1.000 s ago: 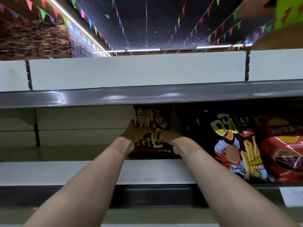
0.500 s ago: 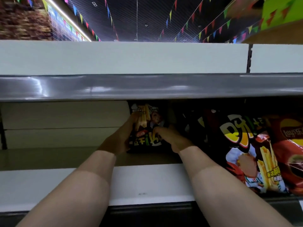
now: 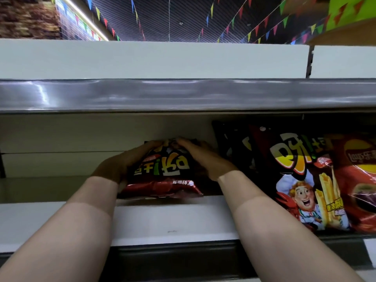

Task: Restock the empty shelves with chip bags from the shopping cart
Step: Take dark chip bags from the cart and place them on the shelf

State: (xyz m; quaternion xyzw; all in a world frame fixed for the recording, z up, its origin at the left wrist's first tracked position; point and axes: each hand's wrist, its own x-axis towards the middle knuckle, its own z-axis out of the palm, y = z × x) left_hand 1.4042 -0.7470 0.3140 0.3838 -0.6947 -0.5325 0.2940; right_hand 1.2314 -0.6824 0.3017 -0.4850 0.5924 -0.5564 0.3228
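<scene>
**Chip bag** [image 3: 162, 171]: held between both hands and laid on the white shelf [image 3: 173, 218]. Its print is seen upside down, and its crimped red end is turned toward the wrists. Glossy, crinkled foil, black with yellow and white lettering; puffed, pillow-shaped.

**Left hand** [image 3: 116, 167]: wrapped along the bag's left flank, with the fingers curled over the far edge.

**Right hand** [image 3: 203, 159]: laid over the far right corner, fingers bent onto the foil, fingertips nearly met by those of the left.

**Adjacent:** just beside the right hand a black chef-printed bag [image 3: 301, 180] is stood upright, with a red bag [image 3: 358, 180] beyond it. A glossy grey shelf lip [image 3: 183, 94] is seen above the hands.
</scene>
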